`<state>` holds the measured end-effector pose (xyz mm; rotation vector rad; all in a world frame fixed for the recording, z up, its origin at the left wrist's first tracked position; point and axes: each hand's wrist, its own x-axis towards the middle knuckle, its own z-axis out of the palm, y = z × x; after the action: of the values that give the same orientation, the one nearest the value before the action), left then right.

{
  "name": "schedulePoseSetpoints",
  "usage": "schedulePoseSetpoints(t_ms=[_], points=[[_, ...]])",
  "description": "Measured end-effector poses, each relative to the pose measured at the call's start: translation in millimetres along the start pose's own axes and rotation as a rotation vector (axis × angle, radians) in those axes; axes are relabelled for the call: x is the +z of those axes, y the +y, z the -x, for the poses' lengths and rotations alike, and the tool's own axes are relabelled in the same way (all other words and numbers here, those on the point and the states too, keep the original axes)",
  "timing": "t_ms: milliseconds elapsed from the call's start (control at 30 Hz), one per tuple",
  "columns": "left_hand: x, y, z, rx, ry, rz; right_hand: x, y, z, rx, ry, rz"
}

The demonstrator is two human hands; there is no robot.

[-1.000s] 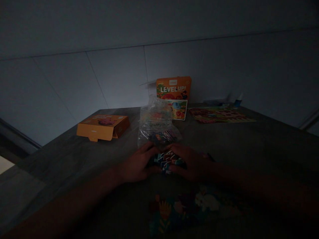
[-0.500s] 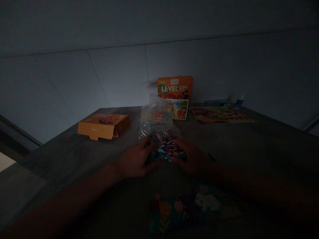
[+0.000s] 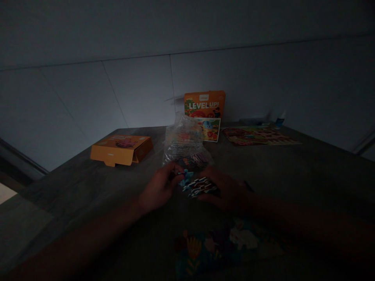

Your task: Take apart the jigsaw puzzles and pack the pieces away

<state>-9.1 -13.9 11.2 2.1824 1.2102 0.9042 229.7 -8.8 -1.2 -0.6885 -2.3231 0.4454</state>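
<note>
1. A light blue piece (image 3: 185, 178), likely of cardboard, is just above the near end of the plastic bag, at the left edge of a heap of flat pieces.
2. The left hand (image 3: 158, 189) pinches this blue piece between thumb and fingers.
3. The heap of pieces (image 3: 202, 186) sits in the middle of the table, overlapping and tilted, their pale edges showing.
4. The right hand (image 3: 227, 189) curves around the right side of the heap, fingers on the far side and thumb on the near side; it is too dark to tell whether it grips the pieces or only rests against them.
5. Just beyond both hands lies a clear plastic bag (image 3: 183, 146), crumpled, with more pieces at its near end.
6. Nearer the person is a colourful picture panel (image 3: 193, 248) with a flower and a white animal, very dim.
7. Behind the bag, an illustrated card (image 3: 212, 130) stands before an upright orange "LEVEL UP!" box (image 3: 205, 104).
8. To the left lies another orange box (image 3: 117, 150), its flap open.
9. At the far right are a flat picture sheet (image 3: 260, 136) and a small bottle (image 3: 280, 119) on the grey table (image 3: 76, 187).
</note>
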Motion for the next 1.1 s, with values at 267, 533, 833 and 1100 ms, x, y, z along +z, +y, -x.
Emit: schedulePoseSetpoints(t_ms=[267, 533, 833, 1100], points=[[8.9, 9.3, 8.7, 0.180, -0.142, 0.026, 6.8, 9.7, -4.6, 0.116, -0.044, -0.033], [12.7, 6.3, 7.0, 0.174, -0.151, -0.017, 8.9, 13.7, -4.7, 0.108, -0.114, -0.011], [8.2, 3.9, 5.0, 0.133, -0.051, -0.048, 5.3, 8.5, -5.9, 0.212, -0.057, 0.021], [16.0, 9.4, 1.8, 0.127, -0.145, -0.064, 9.9, 12.2, -4.9, 0.240, -0.120, 0.101]])
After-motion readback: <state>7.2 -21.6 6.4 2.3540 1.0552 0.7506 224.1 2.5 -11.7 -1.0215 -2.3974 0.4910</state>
